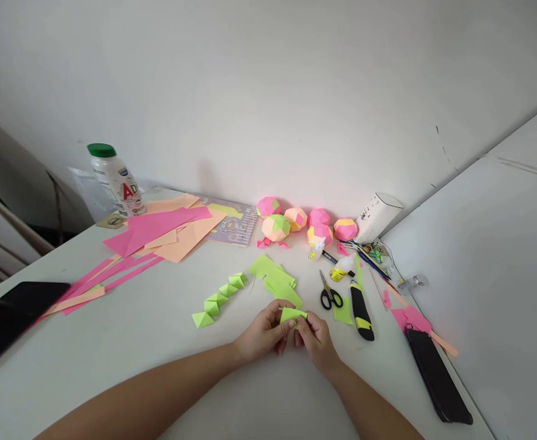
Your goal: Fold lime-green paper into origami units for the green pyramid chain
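2 hands, left hand [264, 334] and right hand [316, 340], pinch green paper [292, 315] between fingertips.

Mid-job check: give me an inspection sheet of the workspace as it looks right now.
Surface: white table, no spills seen.
Job's things: green paper piece, partly folded; row of folded green units to its left; loose green squares behind it.
Clutter: scissors, utility knife, glue bottle, paper balls, pink and orange sheets, green-capped bottle, dark tablet far left, black case at right.
Grippers: left hand and right hand both pinch the green paper piece.
Cables: nothing seen.
Surroundings: white wall behind, white panel on the right.
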{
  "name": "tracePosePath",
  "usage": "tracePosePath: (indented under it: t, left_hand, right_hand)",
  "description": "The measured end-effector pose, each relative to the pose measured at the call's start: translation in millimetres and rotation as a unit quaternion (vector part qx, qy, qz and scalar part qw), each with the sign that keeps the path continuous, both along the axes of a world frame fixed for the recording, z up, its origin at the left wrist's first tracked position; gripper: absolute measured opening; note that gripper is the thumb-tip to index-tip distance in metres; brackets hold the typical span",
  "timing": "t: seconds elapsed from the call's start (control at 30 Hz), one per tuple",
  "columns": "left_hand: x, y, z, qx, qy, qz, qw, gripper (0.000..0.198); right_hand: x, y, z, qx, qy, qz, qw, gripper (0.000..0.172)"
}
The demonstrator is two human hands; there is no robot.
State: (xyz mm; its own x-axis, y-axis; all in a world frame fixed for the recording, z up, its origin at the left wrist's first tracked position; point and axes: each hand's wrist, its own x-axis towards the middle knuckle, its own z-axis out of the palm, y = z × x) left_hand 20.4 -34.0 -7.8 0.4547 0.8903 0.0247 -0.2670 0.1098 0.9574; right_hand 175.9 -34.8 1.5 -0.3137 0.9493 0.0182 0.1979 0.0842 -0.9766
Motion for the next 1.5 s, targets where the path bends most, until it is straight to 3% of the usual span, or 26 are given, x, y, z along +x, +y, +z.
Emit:
tracePosePath:
  t: [1.5]
  left_hand:
    - [1.0,-2.0,9.3,-0.033,0.017,-0.003,0.999,0.031]
  right_hand:
    - [0.2,0.6,-0.3,0.02,-0.022,-0.006,1.0,0.033]
